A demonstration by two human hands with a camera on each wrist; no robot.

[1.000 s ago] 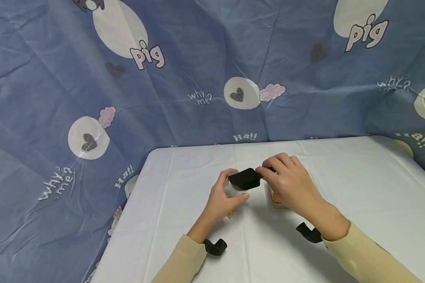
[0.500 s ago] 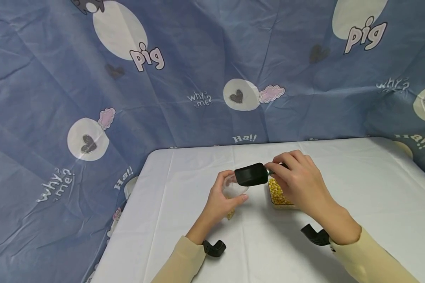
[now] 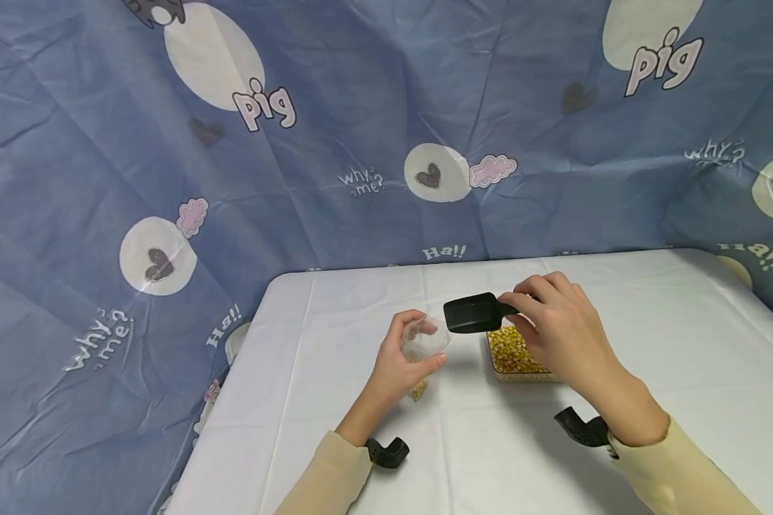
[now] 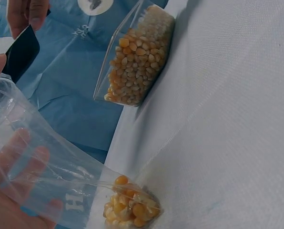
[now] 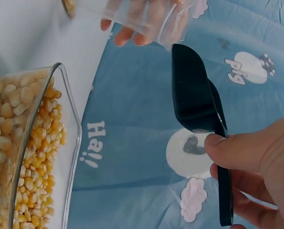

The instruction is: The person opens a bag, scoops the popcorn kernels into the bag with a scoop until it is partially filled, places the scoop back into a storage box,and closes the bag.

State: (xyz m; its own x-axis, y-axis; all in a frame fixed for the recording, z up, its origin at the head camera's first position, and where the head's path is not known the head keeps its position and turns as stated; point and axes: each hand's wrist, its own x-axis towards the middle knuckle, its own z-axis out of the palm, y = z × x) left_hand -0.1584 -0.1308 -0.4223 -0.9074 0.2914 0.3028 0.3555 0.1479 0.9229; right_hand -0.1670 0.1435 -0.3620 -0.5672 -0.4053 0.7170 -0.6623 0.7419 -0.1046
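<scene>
My left hand holds a clear plastic bag with its mouth spread wide, thumb and fingers around the top. Corn kernels fill the bag's bottom corner, close over the white cloth. In my right hand the handle of a black scoop is pinched between thumb and fingers. The scoop points left, just right of the bag's mouth, and no kernels show in its bowl. A clear box of corn kernels stands on the table below my right hand, which partly hides it in the head view.
A white cloth covers the table. Behind it hangs a blue printed curtain. Each wrist carries a black mount, the left one and the right one hanging above the cloth.
My right hand has drawn the scoop rightward, away from the bag's mouth, and its bowl has turned more level. More of the corn box shows now. The left hand has barely moved.
</scene>
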